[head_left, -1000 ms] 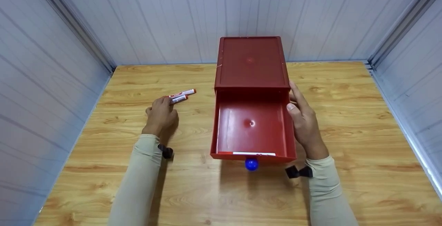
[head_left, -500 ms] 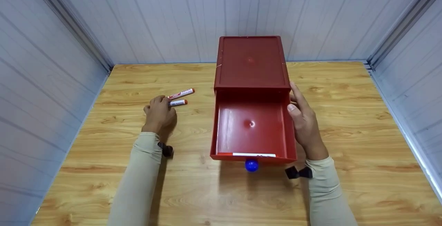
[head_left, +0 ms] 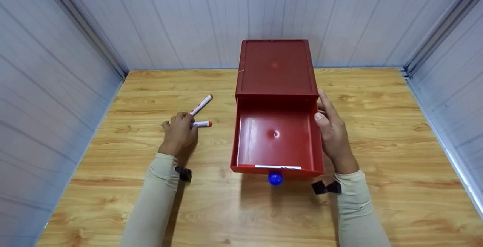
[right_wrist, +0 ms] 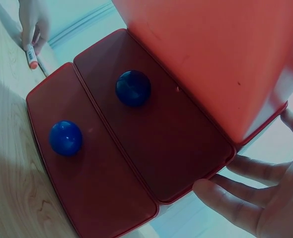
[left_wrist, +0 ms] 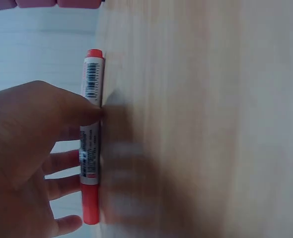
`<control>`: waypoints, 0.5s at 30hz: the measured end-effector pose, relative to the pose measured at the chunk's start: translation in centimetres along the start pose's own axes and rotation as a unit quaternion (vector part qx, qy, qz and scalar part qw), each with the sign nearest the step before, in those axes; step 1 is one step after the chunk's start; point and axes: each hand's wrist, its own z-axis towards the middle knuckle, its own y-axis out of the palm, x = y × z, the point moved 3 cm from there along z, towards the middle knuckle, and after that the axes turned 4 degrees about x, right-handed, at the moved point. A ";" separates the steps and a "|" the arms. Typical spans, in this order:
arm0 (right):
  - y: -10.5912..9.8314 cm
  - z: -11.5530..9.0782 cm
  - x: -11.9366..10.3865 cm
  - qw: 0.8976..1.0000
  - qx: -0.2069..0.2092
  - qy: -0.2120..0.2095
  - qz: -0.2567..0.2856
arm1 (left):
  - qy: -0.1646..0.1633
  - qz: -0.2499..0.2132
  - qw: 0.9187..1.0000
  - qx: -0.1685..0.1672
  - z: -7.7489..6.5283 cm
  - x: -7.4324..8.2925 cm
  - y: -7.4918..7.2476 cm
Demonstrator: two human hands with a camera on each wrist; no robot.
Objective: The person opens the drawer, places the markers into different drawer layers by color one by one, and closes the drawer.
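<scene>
My left hand is low over the wooden table, left of a red drawer cabinet. It pinches a white marker with red ends between thumb and fingers, the thumb across its label. A second white-and-red marker lies slanted just beyond the fingers. The cabinet's top drawer is pulled out, and another marker lies along its front wall. My right hand rests against the cabinet's right side, fingers extended, thumb at the drawer's side wall. In the right wrist view its fingertips touch the drawer fronts' edge.
A blue ball knob sticks out from the open drawer's front. Below it are two shut drawers with blue knobs. Pale panelled walls enclose the table at the back and both sides.
My left hand has drawn one marker toward me and slightly right, away from the other. The second marker has turned to a steeper slant. My right hand and the drawer have stayed put.
</scene>
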 end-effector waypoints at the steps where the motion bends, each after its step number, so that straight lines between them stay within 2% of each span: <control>1: 0.0 0.0 0.0 1.000 0.000 0.002 0.001 | 0.006 0.005 1.000 -0.001 -0.2 0.2 0.0; 8: -0.1 0.0 -0.1 1.000 -0.008 0.006 0.014 | 0.042 0.038 0.998 0.028 -2.0 1.8 -0.1; 15: 0.0 0.0 0.1 1.000 -0.001 0.000 0.004 | 0.065 0.057 0.996 0.023 -4.0 3.5 -0.1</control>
